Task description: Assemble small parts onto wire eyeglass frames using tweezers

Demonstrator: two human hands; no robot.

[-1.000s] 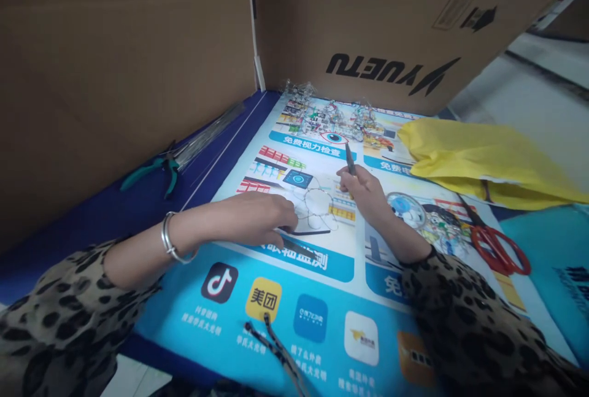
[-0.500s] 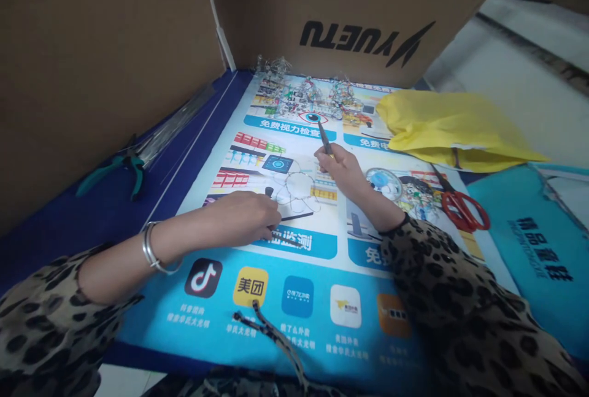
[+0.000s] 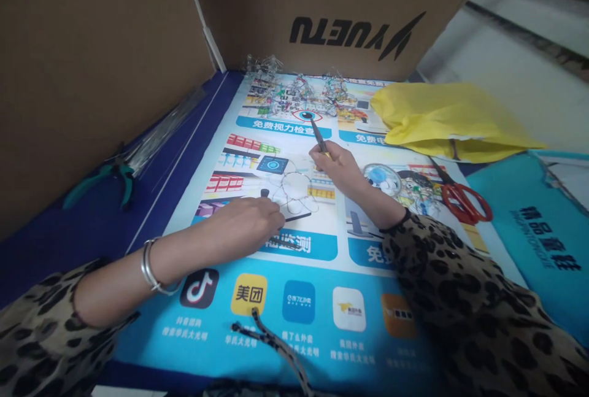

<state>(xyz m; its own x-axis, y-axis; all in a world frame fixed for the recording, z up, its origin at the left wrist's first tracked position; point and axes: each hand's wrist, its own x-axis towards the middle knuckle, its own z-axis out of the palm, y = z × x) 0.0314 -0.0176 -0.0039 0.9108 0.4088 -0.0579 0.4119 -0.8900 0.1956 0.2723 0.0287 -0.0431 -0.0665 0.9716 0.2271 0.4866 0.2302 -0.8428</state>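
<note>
Nearest us, 2 cord ends (image 3: pixel 276 340) cross the printed sheet (image 3: pixel 193 357) on the counter (image 3: pixel 151 200). Our left hand (image 3: pixel 255 222) curls its fingers down at the near left edge of a wire flower (image 3: pixel 295 199); we cannot tell whether it grips the wire. Red scissors (image 3: pixel 456 193) lie to the right, green pliers (image 3: pixel 125 176) to the left. Right of the wire flower and slightly farther, our right hand (image 3: pixel 338 167) is closed around a pointed tool (image 3: pixel 317 134). A yellow bag (image 3: pixel 451 118) lies far right; wire tangles (image 3: pixel 334 93) sit before the cardboard (image 3: pixel 257 16).
</note>
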